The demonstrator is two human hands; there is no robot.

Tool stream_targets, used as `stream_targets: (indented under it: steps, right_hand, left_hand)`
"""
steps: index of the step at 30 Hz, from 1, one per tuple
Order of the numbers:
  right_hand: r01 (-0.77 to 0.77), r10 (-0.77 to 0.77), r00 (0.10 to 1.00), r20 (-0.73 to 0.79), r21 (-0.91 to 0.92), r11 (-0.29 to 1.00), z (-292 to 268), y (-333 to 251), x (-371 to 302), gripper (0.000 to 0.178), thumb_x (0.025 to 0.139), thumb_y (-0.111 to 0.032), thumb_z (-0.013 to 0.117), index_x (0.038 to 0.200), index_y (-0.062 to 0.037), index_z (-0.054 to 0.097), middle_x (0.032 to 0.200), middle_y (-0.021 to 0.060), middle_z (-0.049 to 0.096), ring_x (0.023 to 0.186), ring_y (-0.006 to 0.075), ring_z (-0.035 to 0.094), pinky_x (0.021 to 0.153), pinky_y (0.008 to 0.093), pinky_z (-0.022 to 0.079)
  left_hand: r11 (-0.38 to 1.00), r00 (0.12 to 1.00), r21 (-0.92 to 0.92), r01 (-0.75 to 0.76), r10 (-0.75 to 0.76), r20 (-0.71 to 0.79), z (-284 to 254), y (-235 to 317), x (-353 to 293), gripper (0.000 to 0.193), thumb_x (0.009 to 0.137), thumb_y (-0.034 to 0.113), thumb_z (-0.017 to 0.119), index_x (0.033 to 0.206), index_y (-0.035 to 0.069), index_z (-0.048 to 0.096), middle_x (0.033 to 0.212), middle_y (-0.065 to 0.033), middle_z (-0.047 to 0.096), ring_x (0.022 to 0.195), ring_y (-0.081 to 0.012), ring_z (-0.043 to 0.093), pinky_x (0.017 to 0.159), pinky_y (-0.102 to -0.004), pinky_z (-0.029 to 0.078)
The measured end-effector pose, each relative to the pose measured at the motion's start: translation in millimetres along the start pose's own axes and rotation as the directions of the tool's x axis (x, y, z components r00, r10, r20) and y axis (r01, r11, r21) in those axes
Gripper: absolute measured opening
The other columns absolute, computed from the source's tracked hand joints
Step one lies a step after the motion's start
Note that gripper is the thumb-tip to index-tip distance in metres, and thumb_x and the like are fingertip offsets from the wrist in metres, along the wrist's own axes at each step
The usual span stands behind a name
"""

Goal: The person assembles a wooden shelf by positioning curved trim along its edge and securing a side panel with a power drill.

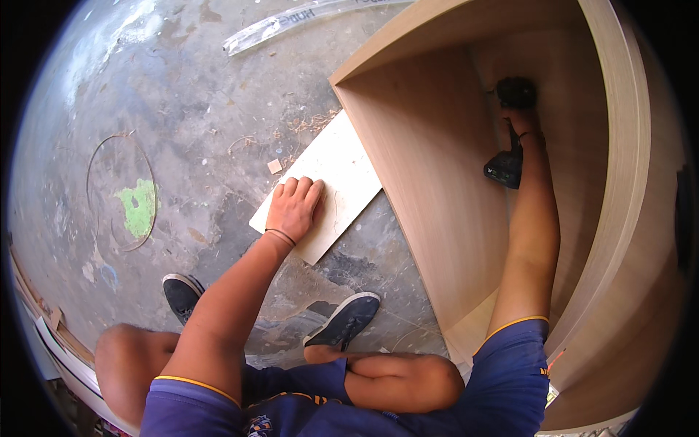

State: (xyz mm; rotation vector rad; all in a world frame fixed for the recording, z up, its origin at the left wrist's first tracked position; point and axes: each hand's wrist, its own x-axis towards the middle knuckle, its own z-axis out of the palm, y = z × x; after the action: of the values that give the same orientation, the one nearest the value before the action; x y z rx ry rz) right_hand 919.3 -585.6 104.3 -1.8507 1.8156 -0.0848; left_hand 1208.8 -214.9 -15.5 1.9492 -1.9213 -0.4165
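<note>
My left hand rests palm down on a white board lying on the floor, its fingers slightly apart and nothing visible in its grasp. Inside a wood-grain cabinet carcass, at the right, my right hand is closed around the handle of a black cordless drill. The drill's battery base hangs below the hand, near the panel's inner corner. Its head points left toward the side panel; whether the tip touches the panel is too dark to tell. One end of the white board reaches the cabinet's edge.
A clear plastic strip lies on the floor at the far side. Wood shavings and a small wooden square are near the board. A thin wire loop surrounds a green patch at left. Boards stand at the lower left.
</note>
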Motion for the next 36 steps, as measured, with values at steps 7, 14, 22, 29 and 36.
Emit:
stream_targets:
  steps: [7,14,22,29,36]
  right_hand:
    - [-0.056,0.057,0.998,0.018,-0.056,0.997,-1,8,2,0.018,0.058,-0.009,0.060,0.074,-0.0046,0.055,0.059,0.0033,0.051,0.044,0.0138,0.048,0.041,0.0284,0.041]
    - [-0.054,0.044,0.995,-0.085,-0.123,0.991,1,11,7,0.013,0.059,-0.012,0.058,0.067,-0.0023,0.054,0.055,0.0034,0.049,0.043,0.0141,0.050,0.040,0.0287,0.041]
    - [-0.063,0.046,0.994,-0.100,-0.171,0.983,1,20,16,0.017,0.060,-0.015,0.059,0.069,-0.0008,0.057,0.058,0.0056,0.053,0.046,0.0154,0.054,0.043,0.0295,0.043]
    - [0.036,-0.046,0.999,-0.015,-0.421,0.907,-15,63,40,0.020,0.060,-0.017,0.061,0.071,-0.0014,0.057,0.059,0.0049,0.053,0.046,0.0156,0.055,0.043,0.0296,0.044]
    - [0.192,-0.244,0.963,-0.112,-0.348,0.918,-1,62,36,0.017,0.060,-0.015,0.059,0.072,-0.0023,0.056,0.060,0.0048,0.053,0.047,0.0147,0.053,0.042,0.0294,0.044]
  left_hand:
    - [0.999,1.000,-0.045,0.001,-0.002,-0.013,0,1,0,0.024,0.075,0.020,0.053,0.097,0.012,0.051,0.083,-0.0034,0.048,0.079,-0.0190,0.045,0.067,-0.0309,0.034]
    - [0.996,1.000,-0.089,0.010,-0.009,0.006,-2,1,0,0.024,0.076,0.018,0.054,0.099,0.011,0.052,0.084,-0.0038,0.049,0.078,-0.0205,0.045,0.067,-0.0322,0.034]
    - [0.995,1.000,-0.097,0.010,-0.011,-0.002,-3,0,1,0.022,0.075,0.017,0.055,0.097,0.011,0.052,0.082,-0.0037,0.049,0.077,-0.0202,0.045,0.067,-0.0317,0.034]
    - [0.993,1.000,-0.114,-0.013,0.012,-0.009,-1,3,4,0.023,0.074,0.017,0.055,0.096,0.011,0.053,0.082,-0.0035,0.049,0.077,-0.0201,0.045,0.066,-0.0315,0.034]
    - [0.994,1.000,-0.108,-0.010,0.008,-0.021,1,2,3,0.023,0.073,0.017,0.056,0.095,0.011,0.053,0.081,-0.0036,0.049,0.077,-0.0201,0.045,0.066,-0.0315,0.034]
